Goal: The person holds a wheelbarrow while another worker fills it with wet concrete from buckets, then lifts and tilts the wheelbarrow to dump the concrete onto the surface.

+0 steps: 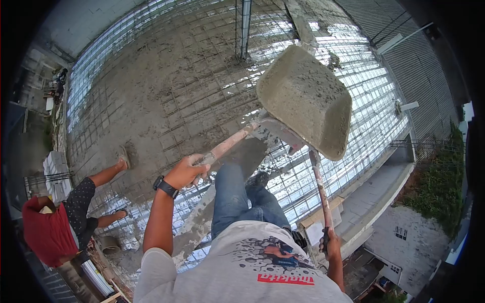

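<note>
A wheelbarrow stands ahead of me, its tray point(303, 96) tilted and coated in grey concrete, with some lumpy concrete inside. My left hand point(186, 171), with a dark watch at the wrist, is closed round the end of the worn left handle point(230, 142). Lower right, my right hand point(331, 245) wraps the dark grip of the right handle point(321, 189). The wheel is hidden beneath the tray.
Wet concrete point(146, 81) covers much of the steel mesh point(364, 101) at left and centre. A metal post point(244, 30) rises ahead. Another person in a red shirt point(48, 232) bends at left, near a bucket point(108, 245). The slab edge point(379, 202) drops off at right.
</note>
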